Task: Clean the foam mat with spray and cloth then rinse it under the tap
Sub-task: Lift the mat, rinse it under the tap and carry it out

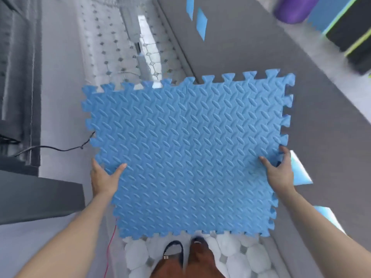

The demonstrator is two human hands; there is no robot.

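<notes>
While two hands carry it, one blue foam mat [186,155] with a raised oval tread and jigsaw edges is held flat, well above the tiled floor [112,55]. At its left edge, the left hand [103,180] grips: the thumb lies on top, pointing inward across the tread, and the other fingers are hidden beneath the mat, so their spread cannot be told. At the right edge, the right hand [280,173] pinches the same way, thumb on the upper face, one fingertip [285,150] curling up over a jigsaw tab, the rest underneath. Below the near edge, between the wrists, two feet show, one in a dark slipper [173,251]. Left of the left fingers, one black cable [60,148] trails along the floor; one thin red wire [110,251] runs beside the left forearm.
</notes>
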